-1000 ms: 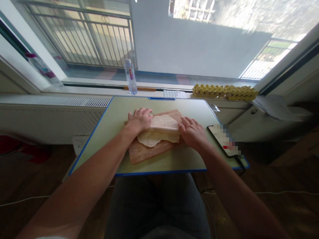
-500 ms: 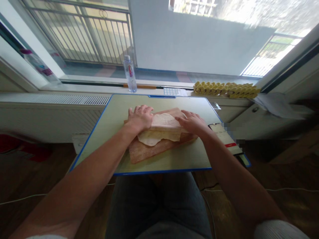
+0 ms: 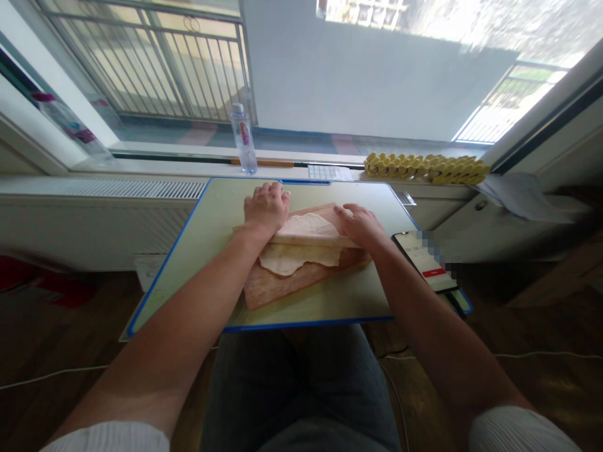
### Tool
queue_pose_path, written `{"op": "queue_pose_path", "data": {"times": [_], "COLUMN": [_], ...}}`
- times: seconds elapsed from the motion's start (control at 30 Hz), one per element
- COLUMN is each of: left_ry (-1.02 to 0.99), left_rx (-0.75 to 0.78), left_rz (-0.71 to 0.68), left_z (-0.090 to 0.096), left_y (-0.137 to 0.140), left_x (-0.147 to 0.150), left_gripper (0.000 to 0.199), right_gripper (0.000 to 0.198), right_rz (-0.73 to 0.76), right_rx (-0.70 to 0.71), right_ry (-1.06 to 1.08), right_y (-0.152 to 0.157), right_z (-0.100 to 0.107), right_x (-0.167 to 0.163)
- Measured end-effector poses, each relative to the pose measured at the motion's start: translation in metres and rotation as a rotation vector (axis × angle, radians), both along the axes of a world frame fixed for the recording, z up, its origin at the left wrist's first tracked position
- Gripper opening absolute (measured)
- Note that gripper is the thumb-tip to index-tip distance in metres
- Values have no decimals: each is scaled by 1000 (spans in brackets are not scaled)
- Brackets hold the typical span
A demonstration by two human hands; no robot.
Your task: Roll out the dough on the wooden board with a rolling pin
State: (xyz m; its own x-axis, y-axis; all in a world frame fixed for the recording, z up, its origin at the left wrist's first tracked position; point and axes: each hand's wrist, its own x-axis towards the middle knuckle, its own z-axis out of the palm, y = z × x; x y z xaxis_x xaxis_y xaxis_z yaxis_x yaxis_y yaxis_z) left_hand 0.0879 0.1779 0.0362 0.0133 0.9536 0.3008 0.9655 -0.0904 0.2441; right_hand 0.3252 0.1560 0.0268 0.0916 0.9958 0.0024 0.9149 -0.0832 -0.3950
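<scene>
Already flat, the dough lies centrally on the board, edges left uneven.
Loosely open over the rolling pin: left hand at ten o'clock, right hand at two.

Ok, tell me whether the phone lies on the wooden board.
No, the phone lies by the right edge of the table, apart from the wooden board.
</scene>
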Motion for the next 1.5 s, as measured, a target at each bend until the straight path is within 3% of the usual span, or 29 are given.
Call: {"op": "queue_pose_path", "data": {"times": [0.33,0.63,0.93,1.2,1.5], "left_ry": [-9,-34,29,-15,51], "left_rx": [-94,-93,-154,-195,-163], "left_rz": [-122,-91,-170,-118,-182], "left_z": [-9,-5,-11,-6,-13], "left_y": [-29,-16,-48,-22,-56], "left_x": [-8,-4,-11,-8,-14], "left_gripper": [41,39,53,50,58], "right_gripper": [69,72,70,70,68], "right_rz": [15,7,34,36,76], "right_rx": [-5,-44,-8,-84,8], "right_ry": [-74,-54,-143,-77,-162], "right_y": [-44,-23,-67,-31,-69], "right_z": [-1,2,1,3,-3], "right_x": [-6,-5,-10,-6,-7]}}
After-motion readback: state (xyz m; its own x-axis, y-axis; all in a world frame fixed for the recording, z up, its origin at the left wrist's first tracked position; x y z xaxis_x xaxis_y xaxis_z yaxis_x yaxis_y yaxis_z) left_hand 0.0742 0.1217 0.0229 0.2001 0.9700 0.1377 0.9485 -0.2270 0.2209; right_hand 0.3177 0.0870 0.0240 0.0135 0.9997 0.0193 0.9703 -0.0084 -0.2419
